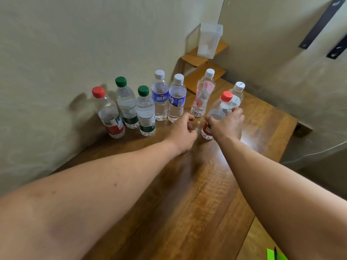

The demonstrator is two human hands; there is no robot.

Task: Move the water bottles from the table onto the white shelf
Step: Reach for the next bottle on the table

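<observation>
red-capped bottle (216,113), green-capped bottle (145,111), brown table (197,194)

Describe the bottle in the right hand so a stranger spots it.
On the wooden table, look to the row's right end. The red-capped bottle there stands before a white-capped bottle. Its red-capped twin is far left; the right hand grips only this one.

R hand (226,124) hides red-cap bottle (218,107) middle; green note (275,255) cut off btm edge

Near tabletop (187,203) open; 8 bottles (160,99) beyond.
</observation>
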